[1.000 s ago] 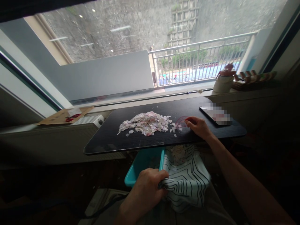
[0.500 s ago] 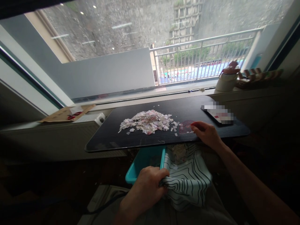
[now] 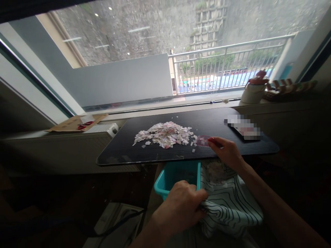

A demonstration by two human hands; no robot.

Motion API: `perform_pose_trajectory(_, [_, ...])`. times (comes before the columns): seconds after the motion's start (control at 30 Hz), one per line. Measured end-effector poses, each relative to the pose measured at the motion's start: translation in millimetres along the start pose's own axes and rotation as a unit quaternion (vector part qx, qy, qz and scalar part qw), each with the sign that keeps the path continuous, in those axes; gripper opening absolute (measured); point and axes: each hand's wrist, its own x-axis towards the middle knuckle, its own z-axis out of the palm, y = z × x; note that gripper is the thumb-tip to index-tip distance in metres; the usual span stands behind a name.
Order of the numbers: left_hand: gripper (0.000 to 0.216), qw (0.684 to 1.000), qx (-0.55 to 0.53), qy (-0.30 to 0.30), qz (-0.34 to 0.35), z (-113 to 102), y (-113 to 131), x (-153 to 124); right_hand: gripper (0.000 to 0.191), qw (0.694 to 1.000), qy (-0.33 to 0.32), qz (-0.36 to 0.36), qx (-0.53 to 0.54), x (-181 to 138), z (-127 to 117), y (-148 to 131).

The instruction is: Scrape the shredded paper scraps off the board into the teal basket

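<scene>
My right hand (image 3: 226, 151) is closed in a pinch on a reddish, see-through flat piece (image 3: 202, 140) at the right of the dark table. The piece's exact kind is unclear, and its near end is hidden by my fingers. Beside it lies a pile of small torn paper scraps (image 3: 167, 134), a few loose ones close to the piece. Below the table edge, my left hand (image 3: 184, 203) is closed on the gathered edge of a pale cloth with black lines (image 3: 232, 201). A turquoise bin (image 3: 161, 184) is right against that hand. Scraps (image 3: 218, 172) rest on the cloth.
The black table (image 3: 124, 151) stands before a window. A phone-like object, partly blurred out (image 3: 244, 129), lies at its right. A bottle (image 3: 254, 89) stands on the sill. At left are a brown paper envelope (image 3: 69, 123) with red-handled scissors (image 3: 85, 125) and a white radiator (image 3: 102, 129).
My left hand has shifted right with the cloth, and the turquoise bin has moved right too. My right hand holds the reddish piece slightly closer to the scraps. The view has moved a little.
</scene>
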Motion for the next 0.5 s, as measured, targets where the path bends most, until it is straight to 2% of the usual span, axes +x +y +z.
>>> perform_pose_trajectory(0.13, [0.014,0.999,0.039,0.001,0.037,-3,7,8,0.026,0.998,-0.049,-0.023,0.011,0,-3,5])
perform_pose_trajectory(0.33, [0.018,0.995,0.067,-0.007,0.073,-7,17,14,0.027,0.997,-0.061,-0.049,-0.019,11,-7,4])
perform_pose_trajectory(0.5, [0.019,0.994,0.066,0.0,0.089,-9,20,18,0.026,0.992,-0.118,-0.038,0.005,13,-9,3])
